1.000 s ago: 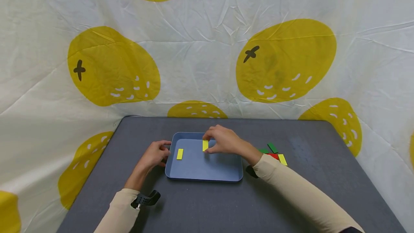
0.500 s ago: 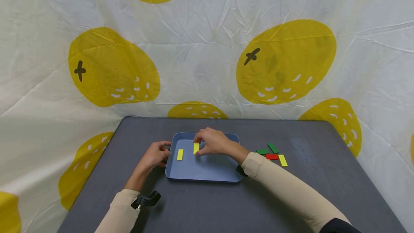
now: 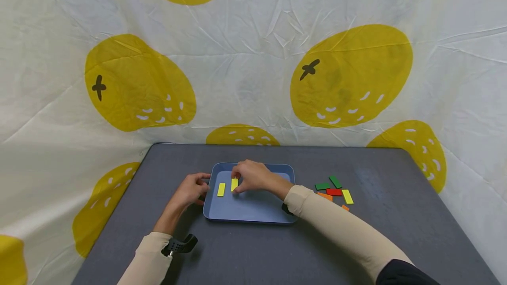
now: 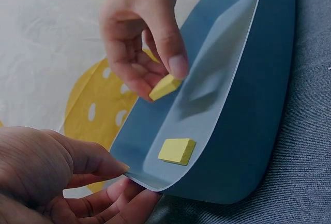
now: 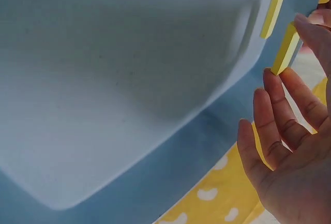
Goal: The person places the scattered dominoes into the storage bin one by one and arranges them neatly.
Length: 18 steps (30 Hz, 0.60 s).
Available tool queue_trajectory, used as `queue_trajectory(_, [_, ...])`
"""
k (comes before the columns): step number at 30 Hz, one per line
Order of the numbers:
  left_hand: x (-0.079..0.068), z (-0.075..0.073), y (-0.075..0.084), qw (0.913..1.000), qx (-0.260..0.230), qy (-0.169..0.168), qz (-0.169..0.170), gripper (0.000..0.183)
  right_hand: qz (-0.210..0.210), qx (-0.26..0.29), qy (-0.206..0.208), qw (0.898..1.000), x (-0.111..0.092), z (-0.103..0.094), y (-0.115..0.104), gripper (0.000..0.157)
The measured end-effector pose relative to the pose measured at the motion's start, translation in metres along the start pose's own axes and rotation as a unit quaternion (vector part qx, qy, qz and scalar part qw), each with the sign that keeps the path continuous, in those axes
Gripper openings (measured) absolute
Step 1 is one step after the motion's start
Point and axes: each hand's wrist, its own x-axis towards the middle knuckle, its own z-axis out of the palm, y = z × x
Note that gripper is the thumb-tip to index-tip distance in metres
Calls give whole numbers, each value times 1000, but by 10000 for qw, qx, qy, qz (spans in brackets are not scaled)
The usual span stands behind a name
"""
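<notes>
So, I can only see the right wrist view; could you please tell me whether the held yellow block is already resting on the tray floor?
Observer: No. In the left wrist view the held yellow block hangs above the tray floor, pinched by the right hand.
Operator: Thanks. What is the other hand doing?
Observer: The left hand holds the blue tray by its left rim.
Operator: Are any blocks outside the tray?
Observer: Yes, green, red, orange and yellow blocks lie on the table to its right.
</notes>
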Motion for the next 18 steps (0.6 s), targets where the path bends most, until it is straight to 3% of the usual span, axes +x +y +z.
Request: queue_trajectory(18, [2, -1, -2, 10000, -13, -13, -14, 48, 150, -330, -76, 9993, 16, 17, -8, 47])
